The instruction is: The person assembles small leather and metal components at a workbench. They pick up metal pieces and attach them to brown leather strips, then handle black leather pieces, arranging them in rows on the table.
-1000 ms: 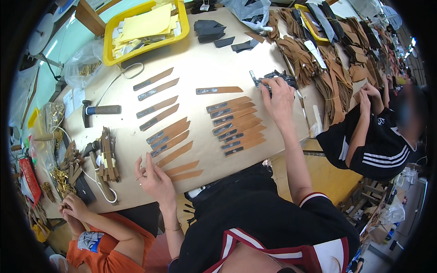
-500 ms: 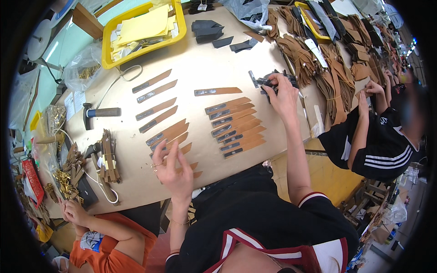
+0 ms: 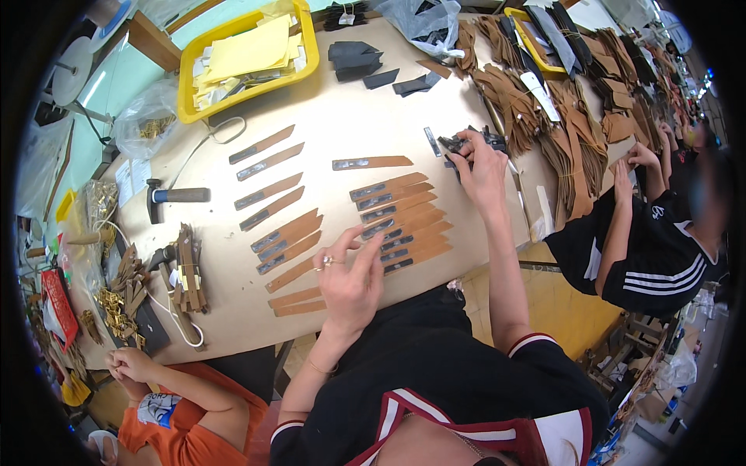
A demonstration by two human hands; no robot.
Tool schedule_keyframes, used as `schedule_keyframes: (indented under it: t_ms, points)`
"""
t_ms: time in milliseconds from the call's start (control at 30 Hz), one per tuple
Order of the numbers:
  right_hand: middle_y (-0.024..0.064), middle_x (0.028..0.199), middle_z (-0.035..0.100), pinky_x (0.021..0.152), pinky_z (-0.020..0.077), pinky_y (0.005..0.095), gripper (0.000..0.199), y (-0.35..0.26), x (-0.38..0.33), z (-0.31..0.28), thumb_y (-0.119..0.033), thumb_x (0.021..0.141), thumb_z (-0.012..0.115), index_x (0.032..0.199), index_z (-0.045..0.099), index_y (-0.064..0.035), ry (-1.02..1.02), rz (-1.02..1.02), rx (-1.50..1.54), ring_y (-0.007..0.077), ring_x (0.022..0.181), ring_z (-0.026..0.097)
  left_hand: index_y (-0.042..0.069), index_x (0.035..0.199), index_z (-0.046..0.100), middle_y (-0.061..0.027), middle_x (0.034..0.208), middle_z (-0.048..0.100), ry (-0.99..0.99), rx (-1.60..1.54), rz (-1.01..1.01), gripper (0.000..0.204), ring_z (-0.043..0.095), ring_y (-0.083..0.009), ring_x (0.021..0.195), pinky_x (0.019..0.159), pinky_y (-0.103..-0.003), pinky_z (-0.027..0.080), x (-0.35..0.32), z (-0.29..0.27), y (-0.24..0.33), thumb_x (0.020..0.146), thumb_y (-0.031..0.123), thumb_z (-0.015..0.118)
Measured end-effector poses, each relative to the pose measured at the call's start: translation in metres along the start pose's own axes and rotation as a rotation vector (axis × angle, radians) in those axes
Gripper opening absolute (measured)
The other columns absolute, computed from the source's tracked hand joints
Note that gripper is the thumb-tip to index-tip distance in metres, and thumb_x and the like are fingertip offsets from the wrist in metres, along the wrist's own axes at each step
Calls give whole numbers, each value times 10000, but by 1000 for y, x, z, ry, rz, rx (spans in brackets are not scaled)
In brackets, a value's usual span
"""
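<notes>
Fingers of the L hand [image 3: 350,291] are apart and loosely bent, w/ nothing visible betw. them; the hand hangs by the L ends of the lower strips in the R-hand group, can't tell if it's touching. Fingers of the R hand [image 3: 486,171] are bent down over the dark pile [image 3: 448,144]; can't tell if they're pinching a piece.

Progress, going L to R across the table [image 3: 233,311]: past the hammer [image 3: 183,195], the upper brown strips [image 3: 284,155] of the L column each carry a dark piece at the L end. Bottom three, the bare strips [image 3: 291,276], show none, so I'd say those are what's left there. Next over, one lone strip [image 3: 388,162] has its dark piece on, and the R-hand group [image 3: 423,225] under it looks done too wherever I can see, tho the L hand is close in on a few ends. Far R, plenty of dark pieces are still loose in the pile, plus one grey piece [image 3: 432,142] lying just L of it.

Vs. half a sec ago: L hand was over the low end of the L column, hiding the bare strips; now it's shifted R and they're in full view. R hand's stayed approx. put at the pile.
</notes>
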State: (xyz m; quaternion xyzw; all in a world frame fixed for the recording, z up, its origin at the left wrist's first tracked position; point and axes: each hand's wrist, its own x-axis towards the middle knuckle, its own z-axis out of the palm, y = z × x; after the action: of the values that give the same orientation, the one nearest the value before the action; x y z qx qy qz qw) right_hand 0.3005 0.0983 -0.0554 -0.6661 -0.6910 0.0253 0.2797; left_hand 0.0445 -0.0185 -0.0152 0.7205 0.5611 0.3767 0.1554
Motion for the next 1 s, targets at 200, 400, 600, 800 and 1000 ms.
schedule_keyframes:
  t_ms: [200,400,600,800,1000]
  points:
    - [27,726,670,715,421,324,181,-1,1,-4,-125,796,769,935,688,-42,-21,55,45,155,642,609,86,1115,696,-93,1133,623,-75,-232,43,299,639,-219,872,870,-380,425,41,33,3,827,8,677]
    - [73,790,708,678,481,304,144,-1,4,-12,-81,786,772,901,721,-11,30,28,238,180,657,644,101,1225,630,-101,1172,610,-190,-117,221,334,607,-265,1033,924,-411,408,126,103,-10,890,108,630]
    - [50,868,720,817,432,309,166,-1,1,-23,-103,799,768,948,723,-46,43,11,248,164,770,651,121,1177,660,-74,1103,637,-367,-129,256,298,611,-232,1017,951,-424,367,155,129,-11,881,137,640]
    - [17,861,699,818,381,326,183,4,0,-15,-128,822,746,992,708,-75,26,12,294,165,813,632,119,1075,695,-36,966,683,-379,-49,313,215,635,-214,929,936,-402,375,159,121,-11,868,107,642]
    - [33,931,683,889,356,361,185,-5,3,-20,-156,846,723,1015,701,-84,60,-72,69,205,940,604,127,1026,726,8,955,689,62,192,638,235,629,-129,841,843,-333,395,122,68,-14,798,94,680]
